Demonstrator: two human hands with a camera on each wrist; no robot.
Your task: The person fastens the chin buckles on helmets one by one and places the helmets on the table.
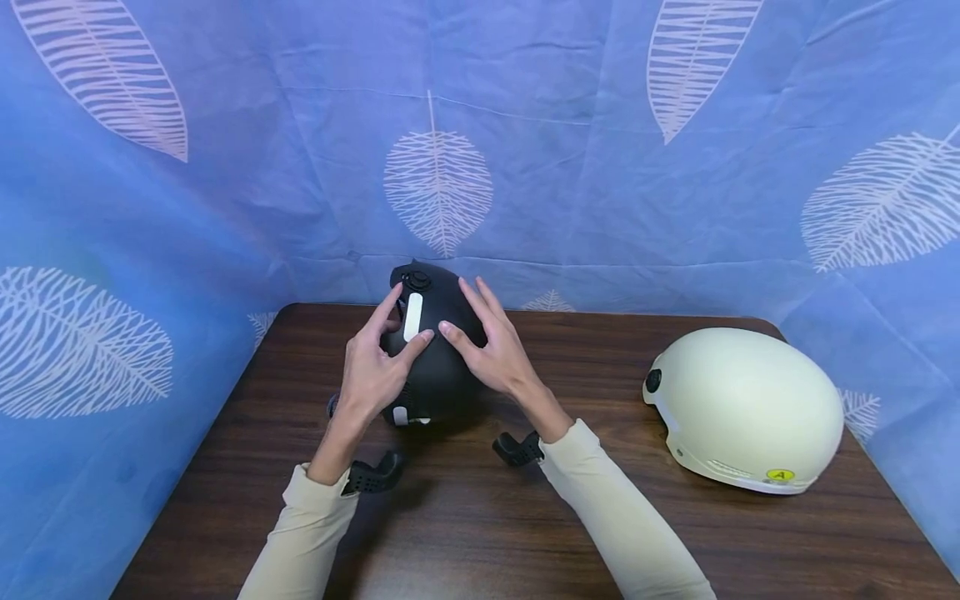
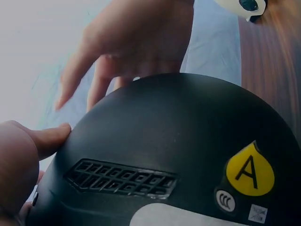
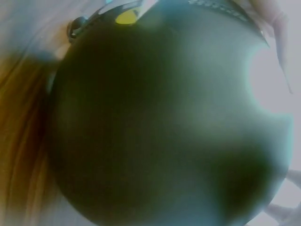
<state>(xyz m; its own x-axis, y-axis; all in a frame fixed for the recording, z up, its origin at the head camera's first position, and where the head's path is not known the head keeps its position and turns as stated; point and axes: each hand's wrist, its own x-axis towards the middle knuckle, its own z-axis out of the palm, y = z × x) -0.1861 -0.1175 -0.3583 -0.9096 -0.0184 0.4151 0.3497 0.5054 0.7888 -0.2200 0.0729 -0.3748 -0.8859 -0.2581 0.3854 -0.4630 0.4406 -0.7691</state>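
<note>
A matte black helmet (image 1: 442, 367) is on its side near the back of the table, its rounded crown turned right. My left hand (image 1: 372, 367) grips its left edge, thumb on the shell beside a white strip and fingers toward the rim. Over the crown's far right side lies my right hand (image 1: 495, 346), fingers straight and spread, thumb pointing at the shell. In the left wrist view the black helmet (image 2: 155, 122) shows a vent grille (image 2: 122, 179) and a yellow "A" sticker (image 2: 250, 172). The black helmet (image 3: 164, 117) nearly fills the right wrist view, which is blurred.
A cream helmet (image 1: 750, 408) with a yellow sticker rests at the right of the dark wooden table (image 1: 480, 533). Behind the table hangs a blue cloth (image 1: 315, 183) with white leaf prints. Black wrist mounts (image 1: 517, 450) stick out below the hands.
</note>
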